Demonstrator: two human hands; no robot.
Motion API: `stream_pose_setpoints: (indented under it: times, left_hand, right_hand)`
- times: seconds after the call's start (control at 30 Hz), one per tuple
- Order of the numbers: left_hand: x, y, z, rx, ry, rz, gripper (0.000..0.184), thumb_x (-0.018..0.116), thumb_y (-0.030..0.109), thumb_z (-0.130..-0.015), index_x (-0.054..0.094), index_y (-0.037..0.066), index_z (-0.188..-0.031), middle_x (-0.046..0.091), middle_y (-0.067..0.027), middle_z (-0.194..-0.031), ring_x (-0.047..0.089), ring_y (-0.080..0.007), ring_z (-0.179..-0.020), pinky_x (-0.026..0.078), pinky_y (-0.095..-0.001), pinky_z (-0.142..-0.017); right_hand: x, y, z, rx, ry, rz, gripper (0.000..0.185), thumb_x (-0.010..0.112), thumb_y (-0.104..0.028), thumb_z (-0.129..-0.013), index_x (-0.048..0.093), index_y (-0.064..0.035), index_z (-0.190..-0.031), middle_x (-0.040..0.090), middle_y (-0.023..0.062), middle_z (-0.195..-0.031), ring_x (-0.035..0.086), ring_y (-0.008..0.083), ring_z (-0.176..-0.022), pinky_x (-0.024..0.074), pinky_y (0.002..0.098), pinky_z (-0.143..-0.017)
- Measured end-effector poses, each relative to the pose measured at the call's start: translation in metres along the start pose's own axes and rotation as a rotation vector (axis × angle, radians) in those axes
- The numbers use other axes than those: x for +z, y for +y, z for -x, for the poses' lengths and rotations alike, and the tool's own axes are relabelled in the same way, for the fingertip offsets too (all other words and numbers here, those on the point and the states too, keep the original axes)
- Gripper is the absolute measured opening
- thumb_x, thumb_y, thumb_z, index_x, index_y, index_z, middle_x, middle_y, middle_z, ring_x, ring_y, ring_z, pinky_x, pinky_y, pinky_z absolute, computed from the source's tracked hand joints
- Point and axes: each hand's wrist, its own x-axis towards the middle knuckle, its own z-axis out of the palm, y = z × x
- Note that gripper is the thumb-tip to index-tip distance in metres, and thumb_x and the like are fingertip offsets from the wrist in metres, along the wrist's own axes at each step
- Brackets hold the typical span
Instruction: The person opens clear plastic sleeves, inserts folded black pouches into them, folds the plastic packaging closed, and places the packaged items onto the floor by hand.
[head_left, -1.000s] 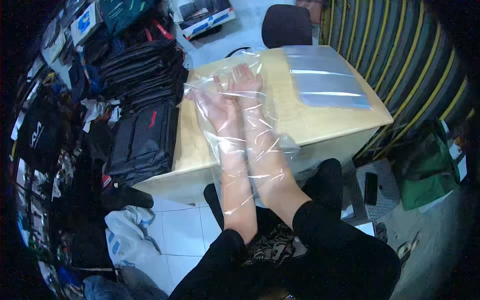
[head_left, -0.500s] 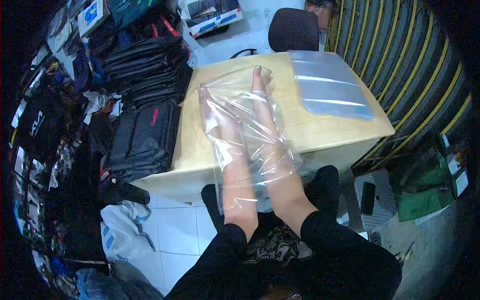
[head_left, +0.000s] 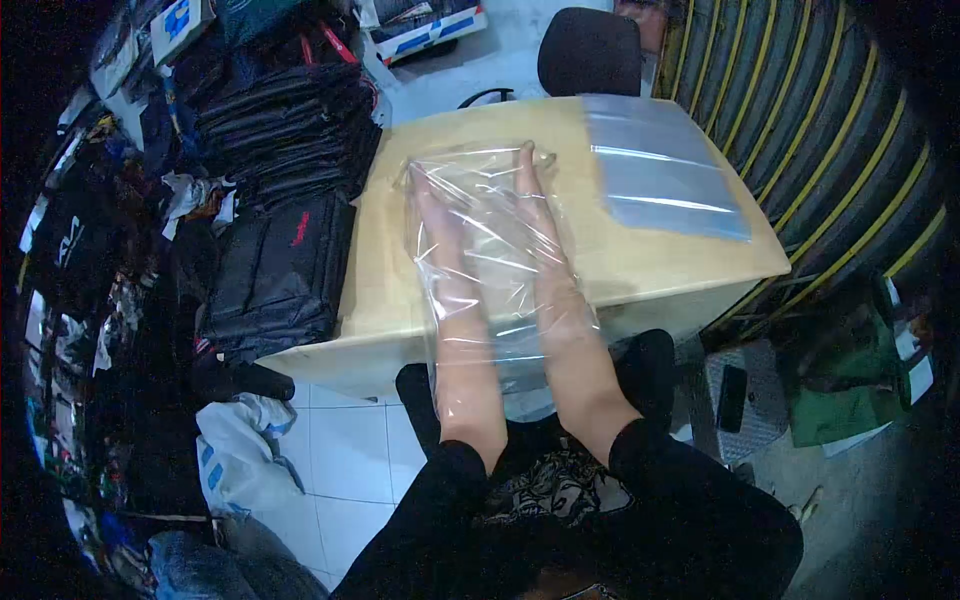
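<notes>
Clear bag (head_left: 495,245) surrounds left grip (head_left: 428,198) and right grip (head_left: 530,180) (spread or pinching, I cannot tell).

Desk (head_left: 640,265): we have a pale wood top, slightly glossy | On it: we see clear plastic sheets (head_left: 662,170) lying flat toward the right | Floor (head_left: 350,455): white-tiled, our crumpled white sack (head_left: 240,455) resting there
</notes>
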Motion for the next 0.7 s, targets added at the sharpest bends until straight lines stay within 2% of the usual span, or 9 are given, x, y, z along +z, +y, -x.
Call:
stream_pose_setpoints:
  times: [0.1,0.2,0.23,0.4,0.53,0.57,0.6,0.63,0.7]
  left_hand:
    - [-0.013,-0.01,-0.017,-0.121,0.142,-0.028,0.066,0.045,0.052,-0.091,0.034,0.008,-0.139,0.034,-0.0108,-0.141,0.036,-0.0267,-0.126,0.029,-0.0415,-0.104]
    - [0.014,-0.003,-0.006,-0.052,0.005,0.043,0.067,0.046,0.052,-0.091,0.035,0.007,-0.138,0.032,-0.0113,-0.142,0.033,-0.0249,-0.129,0.03,-0.0396,-0.103]
    - [0.005,-0.018,-0.021,-0.06,-0.06,0.006,0.067,0.046,0.052,-0.091,0.035,0.004,-0.137,0.033,-0.0117,-0.141,0.033,-0.025,-0.129,0.03,-0.0384,-0.103]
    - [-0.021,-0.064,-0.086,0.025,-0.017,-0.065,0.066,0.042,0.053,-0.092,0.034,0.006,-0.138,0.034,-0.0119,-0.141,0.035,-0.0247,-0.126,0.033,-0.0376,-0.1]
    - [0.02,-0.041,-0.033,-0.101,0.164,-0.067,0.067,0.043,0.05,-0.093,0.034,0.002,-0.138,0.037,-0.0122,-0.139,0.036,-0.0219,-0.126,0.032,-0.0356,-0.101]
    - [0.016,-0.055,-0.031,-0.101,0.13,-0.056,0.061,0.042,0.046,-0.094,0.037,0.003,-0.136,0.041,-0.0116,-0.135,0.04,-0.0232,-0.122,0.034,-0.0364,-0.099]
    - [0.019,-0.058,-0.023,-0.102,0.096,-0.045,0.055,0.041,0.042,-0.095,0.039,0.003,-0.134,0.046,-0.011,-0.131,0.045,-0.0245,-0.118,0.036,-0.0372,-0.098]
    - [0.008,-0.089,-0.022,-0.134,0.167,-0.021,0.05,0.039,0.037,-0.096,0.043,0.001,-0.131,0.046,-0.0152,-0.131,0.044,-0.0263,-0.118,0.035,-0.0377,-0.098]
    - [-0.002,-0.093,0.015,0.093,0.01,-0.311,0.047,0.04,0.033,-0.097,0.046,-0.001,-0.128,0.049,-0.0134,-0.121,0.046,-0.0216,-0.109,0.037,-0.0342,-0.094]
  right_hand:
    - [0.004,0.006,-0.007,0.023,-0.049,-0.025,0.075,0.047,-0.05,-0.089,0.03,0.0048,-0.138,0.044,0.0268,-0.131,0.039,0.0381,-0.124,0.0306,0.0392,-0.103]
    - [0.051,-0.066,0.044,0.069,0.257,0.445,0.056,0.051,-0.028,-0.089,0.038,0.0045,-0.133,0.059,0.0255,-0.113,0.058,0.0384,-0.103,0.0428,0.039,-0.092]
    - [0.055,-0.057,0.051,0.14,0.308,0.409,0.058,0.052,-0.024,-0.088,0.034,0.0039,-0.136,0.053,0.0279,-0.122,0.054,0.0393,-0.11,0.0413,0.0397,-0.094]
    - [0.042,-0.098,0.131,0.005,0.167,0.411,0.071,0.054,-0.032,-0.088,0.022,0.0023,-0.142,0.039,0.0297,-0.135,0.04,0.0373,-0.125,0.0336,0.0384,-0.102]
    - [0.025,-0.116,0.147,0.038,0.115,0.461,0.09,0.06,-0.043,-0.083,0.011,0.0012,-0.144,0.032,0.0312,-0.139,0.032,0.0376,-0.132,0.0276,0.0373,-0.107]
    - [0.019,-0.117,0.139,-0.08,0.087,0.397,0.081,0.06,-0.024,-0.085,0.011,0.0032,-0.144,0.022,0.0225,-0.148,0.024,0.0293,-0.137,0.022,0.0334,-0.11]
    - [0.015,-0.118,0.125,-0.019,0.059,0.364,0.083,0.06,-0.027,-0.085,0.008,0.0014,-0.145,0.019,0.0224,-0.149,0.019,0.0289,-0.139,0.0209,0.0334,-0.111]
    - [0.015,-0.124,0.113,0.041,0.076,0.375,0.087,0.061,-0.032,-0.084,0.007,0.0005,-0.145,0.022,0.0236,-0.147,0.023,0.03,-0.136,0.0245,0.0341,-0.108]
    - [0.008,-0.102,0.077,0.063,0.121,0.279,0.099,0.066,-0.044,-0.08,0.005,-0.0011,-0.146,0.029,0.0262,-0.143,0.038,0.033,-0.128,0.0352,0.036,-0.101]
